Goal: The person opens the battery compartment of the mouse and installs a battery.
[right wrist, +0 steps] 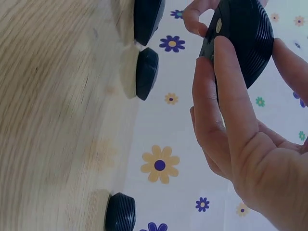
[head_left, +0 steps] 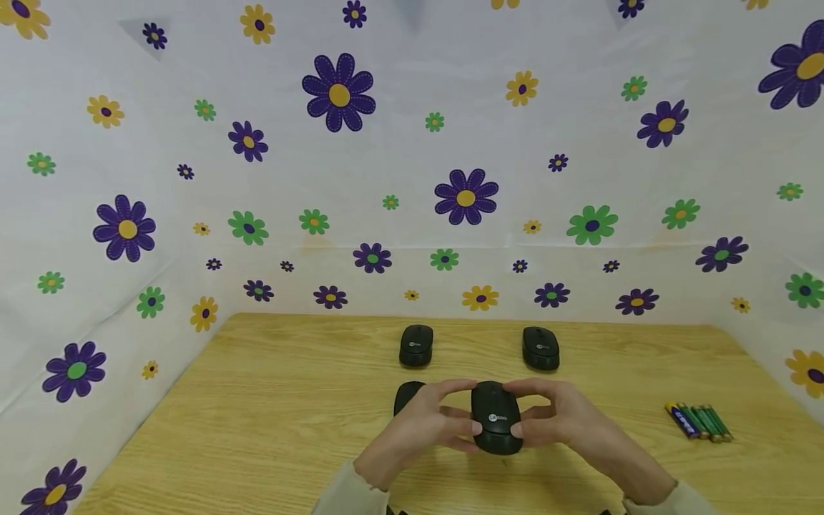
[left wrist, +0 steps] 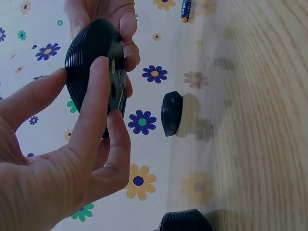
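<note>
A black computer mouse (head_left: 496,415) is held up above the table between both hands, its logo side toward the head camera. My left hand (head_left: 421,422) grips its left edge with thumb and fingers. On the opposite edge my right hand (head_left: 556,415) pinches it the same way. In the left wrist view the ribbed side of the mouse (left wrist: 89,57) and part of its underside show. The right wrist view shows the other ribbed side of this mouse (right wrist: 250,43). Another black mouse (head_left: 407,395) lies on the table, partly hidden behind my left hand.
Two more black mice, a left one (head_left: 416,345) and a right one (head_left: 541,348), sit toward the back of the wooden table (head_left: 290,400). Several batteries (head_left: 700,422), green ones and a blue-yellow one, lie side by side at the right. Flower-patterned sheeting (head_left: 399,157) encloses the back and sides.
</note>
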`<state>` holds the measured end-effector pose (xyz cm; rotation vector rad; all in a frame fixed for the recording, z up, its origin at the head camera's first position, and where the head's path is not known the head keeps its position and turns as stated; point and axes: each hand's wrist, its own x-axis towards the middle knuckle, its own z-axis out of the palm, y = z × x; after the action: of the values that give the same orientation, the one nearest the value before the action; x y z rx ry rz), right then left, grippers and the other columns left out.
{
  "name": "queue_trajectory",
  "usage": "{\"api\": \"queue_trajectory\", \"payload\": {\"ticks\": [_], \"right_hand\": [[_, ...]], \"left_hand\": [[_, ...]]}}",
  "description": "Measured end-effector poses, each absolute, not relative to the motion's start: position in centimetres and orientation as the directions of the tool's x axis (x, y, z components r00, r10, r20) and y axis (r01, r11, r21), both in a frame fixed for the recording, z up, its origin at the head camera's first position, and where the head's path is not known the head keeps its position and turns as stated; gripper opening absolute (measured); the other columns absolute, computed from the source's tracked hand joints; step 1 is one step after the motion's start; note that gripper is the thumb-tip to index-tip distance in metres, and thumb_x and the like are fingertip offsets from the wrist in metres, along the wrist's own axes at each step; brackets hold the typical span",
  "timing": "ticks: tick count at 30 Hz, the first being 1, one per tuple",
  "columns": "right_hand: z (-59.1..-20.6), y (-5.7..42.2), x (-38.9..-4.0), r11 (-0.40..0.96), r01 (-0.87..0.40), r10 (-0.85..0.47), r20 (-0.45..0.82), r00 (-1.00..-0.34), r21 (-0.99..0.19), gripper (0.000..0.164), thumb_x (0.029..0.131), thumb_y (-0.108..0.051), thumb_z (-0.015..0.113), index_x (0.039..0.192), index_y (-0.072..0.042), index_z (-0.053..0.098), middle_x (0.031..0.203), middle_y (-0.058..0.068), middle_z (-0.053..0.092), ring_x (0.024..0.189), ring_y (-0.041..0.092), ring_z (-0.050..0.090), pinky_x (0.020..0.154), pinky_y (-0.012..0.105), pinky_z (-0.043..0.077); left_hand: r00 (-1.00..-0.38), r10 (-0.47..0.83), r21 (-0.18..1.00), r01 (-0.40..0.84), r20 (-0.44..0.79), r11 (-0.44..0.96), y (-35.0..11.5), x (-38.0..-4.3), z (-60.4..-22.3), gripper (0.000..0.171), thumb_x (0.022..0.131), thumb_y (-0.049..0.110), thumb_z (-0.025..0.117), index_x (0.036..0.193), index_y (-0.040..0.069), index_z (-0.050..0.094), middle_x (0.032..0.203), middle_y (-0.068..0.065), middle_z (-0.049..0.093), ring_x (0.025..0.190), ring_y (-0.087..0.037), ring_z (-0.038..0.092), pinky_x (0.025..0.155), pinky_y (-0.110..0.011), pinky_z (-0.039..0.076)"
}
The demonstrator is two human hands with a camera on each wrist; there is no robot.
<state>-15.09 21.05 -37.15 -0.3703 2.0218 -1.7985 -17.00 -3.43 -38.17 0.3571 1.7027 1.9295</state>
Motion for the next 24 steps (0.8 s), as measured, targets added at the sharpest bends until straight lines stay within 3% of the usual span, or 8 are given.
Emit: {"api": "queue_trajectory", "payload": {"ticks": [14, 24], "right_hand": [[-37.0, 19.6, -14.9, 0.119, 0.08, -0.491, -0.129, -0.862, -0.99, 0.071, 0.09, -0.008, 0.072, 0.147, 0.015, 0.036, 0.137, 0.024, 0.055, 0.104, 0.027, 0.067, 0.084, 0.04, 0.06], [-37.2, 19.1, -14.8, 0.119, 0.091, -0.481, -0.138, -0.866, -0.989, 0.07, 0.09, -0.006, 0.071, 0.148, 0.014, 0.037, 0.141, 0.025, 0.05, 0.105, 0.028, 0.066, 0.088, 0.041, 0.059]], "left_hand": [[-0.822, 0.553, 0.974, -0.215, -0.137, -0.078, -5.6, -16.3, -37.9, 0.067, 0.088, -0.011, 0.067, 0.15, -0.005, 0.042, 0.112, -0.023, 0.067, 0.102, -0.032, 0.069, 0.083, -0.046, 0.062], [-0.814, 0.567, 0.975, -0.211, -0.131, -0.077, -6.2, -16.3, -37.8, 0.067, 0.088, -0.011, 0.066, 0.15, -0.006, 0.041, 0.11, -0.022, 0.067, 0.099, -0.03, 0.07, 0.084, -0.046, 0.062]]}}
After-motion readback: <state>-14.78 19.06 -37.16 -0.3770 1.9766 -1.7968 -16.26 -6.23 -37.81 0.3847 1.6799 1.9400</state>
